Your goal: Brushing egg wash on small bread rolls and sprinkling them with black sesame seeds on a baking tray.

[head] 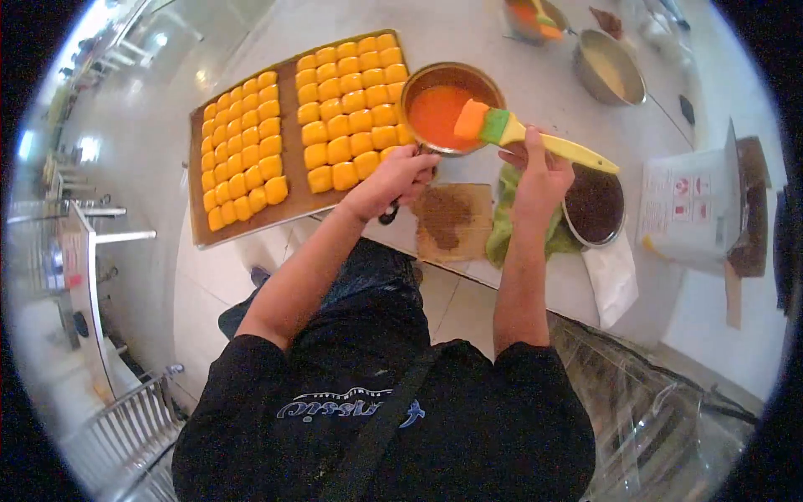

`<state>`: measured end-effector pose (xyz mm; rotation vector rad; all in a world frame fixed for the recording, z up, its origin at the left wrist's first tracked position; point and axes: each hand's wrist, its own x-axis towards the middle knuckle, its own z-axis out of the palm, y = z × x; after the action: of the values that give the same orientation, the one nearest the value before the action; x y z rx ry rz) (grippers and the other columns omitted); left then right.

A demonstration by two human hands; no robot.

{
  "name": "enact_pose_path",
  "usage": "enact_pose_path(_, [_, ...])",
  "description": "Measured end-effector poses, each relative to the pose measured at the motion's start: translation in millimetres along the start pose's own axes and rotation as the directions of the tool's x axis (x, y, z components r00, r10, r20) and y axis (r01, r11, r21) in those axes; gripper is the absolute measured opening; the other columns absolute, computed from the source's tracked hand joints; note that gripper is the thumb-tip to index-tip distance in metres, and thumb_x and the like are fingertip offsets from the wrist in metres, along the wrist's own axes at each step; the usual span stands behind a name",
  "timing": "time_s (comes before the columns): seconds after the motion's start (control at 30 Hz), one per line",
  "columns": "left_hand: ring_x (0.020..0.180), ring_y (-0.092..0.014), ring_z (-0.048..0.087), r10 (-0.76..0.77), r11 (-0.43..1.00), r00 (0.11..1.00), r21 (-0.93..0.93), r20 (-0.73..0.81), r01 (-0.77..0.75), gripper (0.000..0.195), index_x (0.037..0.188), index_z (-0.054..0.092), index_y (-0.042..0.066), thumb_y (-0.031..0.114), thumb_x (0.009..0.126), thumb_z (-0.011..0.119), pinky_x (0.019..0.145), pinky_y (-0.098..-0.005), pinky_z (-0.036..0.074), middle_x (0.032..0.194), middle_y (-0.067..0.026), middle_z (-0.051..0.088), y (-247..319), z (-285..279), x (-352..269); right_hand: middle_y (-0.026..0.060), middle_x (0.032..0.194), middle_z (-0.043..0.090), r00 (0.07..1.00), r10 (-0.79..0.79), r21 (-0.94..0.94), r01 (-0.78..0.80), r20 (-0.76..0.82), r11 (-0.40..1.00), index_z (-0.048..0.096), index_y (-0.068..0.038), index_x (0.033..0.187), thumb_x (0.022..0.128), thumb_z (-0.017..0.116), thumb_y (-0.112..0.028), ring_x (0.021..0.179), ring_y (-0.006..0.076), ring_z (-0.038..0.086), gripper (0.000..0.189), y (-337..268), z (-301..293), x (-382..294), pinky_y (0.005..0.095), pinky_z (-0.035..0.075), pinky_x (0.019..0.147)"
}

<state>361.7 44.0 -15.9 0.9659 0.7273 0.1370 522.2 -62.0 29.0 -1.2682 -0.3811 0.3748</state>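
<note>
My left hand (408,172) is closed around the dark handle of a metal saucepan (494,85), which holds an orange-red liquid (436,116). In my right hand (541,166) is a pastry brush (564,149) with a yellow handle, a green collar and orange bristles. Its bristles are over the right side of the pan; whether they touch the liquid I cannot tell. To the left, a baking tray (290,113) lined with brown paper bears two blocks of glossy yellow dough pieces (241,144), set in rows. The pan overlaps the tray's right edge.
A stained cardboard piece (461,219), a green cloth (502,229), a bowl of dark contents (595,204) and a white paper (611,276) lie near the table edge. Farther back are a metal bowl (590,81) and another container with a brush (527,25). A white box (687,201) stands right.
</note>
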Motion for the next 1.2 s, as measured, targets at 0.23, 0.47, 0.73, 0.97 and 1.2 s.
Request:
enact_pose_path(0.23, [0.039, -0.009, 0.038, 0.015, 0.985, 0.999, 0.169, 0.047, -0.023, 0.020, 0.080, 0.047, 0.007, 0.011, 0.077, 0.066, 0.034, -0.0252, 0.029, 0.057, 0.0021, 0.043, -7.3, 39.0, 94.0, 0.0183, 0.092, 0.064, 0.990, 0.135, 0.271, -0.118, -0.046, 0.955, 0.054, 0.007, 0.105, 0.093, 0.048, -0.013, 0.077, 0.0258, 0.067, 0.024, 27.4, -46.1, 36.8, 0.0342, 0.058, 0.066])
enact_pose_path(0.47, [0.040, -0.008, 0.038, 0.024, 0.944, 0.993, 0.325, 0.112, -0.059, 0.028, 0.089, 0.049, 0.005, 0.016, 0.076, 0.071, 0.036, -0.0243, 0.029, 0.057, 0.0025, 0.043, -8.0, 46.3, 138.2, 0.0195, 0.097, 0.063, 0.968, 0.234, 0.339, -0.192, -0.087, 0.921, 0.051, 0.009, 0.106, 0.093, 0.051, -0.012, 0.084, 0.0267, 0.066, 0.025, 84.0, -53.0, 49.0, 0.0362, 0.057, 0.075])
enact_pose_path(0.73, [0.046, -0.011, 0.048, 0.026, 0.846, 0.999, 0.531, 0.032, -0.039, 0.043, 0.101, 0.051, 0.001, 0.029, 0.077, 0.074, 0.041, -0.0266, 0.039, 0.059, -0.0007, 0.050, -20.3, 24.8, 129.9, 0.0200, 0.096, 0.064, 0.945, 0.316, 0.400, -0.259, -0.081, 0.879, 0.052, 0.009, 0.101, 0.090, 0.057, -0.012, 0.084, 0.0263, 0.067, 0.024, 99.7, -41.1, 50.9, 0.0340, 0.058, 0.072])
enact_pose_path(0.97, [0.047, -0.011, 0.049, 0.147, 0.807, 0.989, 0.582, -0.028, -0.103, 0.039, 0.094, 0.053, 0.002, 0.038, 0.085, 0.063, 0.043, -0.0277, 0.041, 0.058, -0.0017, 0.050, -25.5, 20.8, 103.7, 0.0119, 0.077, 0.065, 0.879, 0.452, 0.356, -0.378, -0.151, 0.855, 0.060, 0.002, 0.090, 0.085, 0.064, -0.016, 0.058, 0.0187, 0.063, 0.019, 116.3, -42.5, 59.1, 0.0311, 0.056, 0.052])
enact_pose_path(1.2, [0.071, -0.030, 0.062, 0.218, 0.659, 0.976, 0.738, 0.001, -0.148, 0.047, 0.093, 0.057, -0.004, 0.042, 0.088, 0.054, 0.066, -0.0397, 0.048, 0.076, -0.0188, 0.061, -27.8, 17.8, 104.6, 0.0017, 0.064, 0.057, 0.800, 0.590, 0.229, -0.558, -0.105, 0.797, 0.057, -0.011, 0.082, 0.078, 0.070, -0.030, 0.051, 0.0114, 0.051, 0.023, 120.7, -55.0, 66.0, 0.0249, 0.042, 0.045])
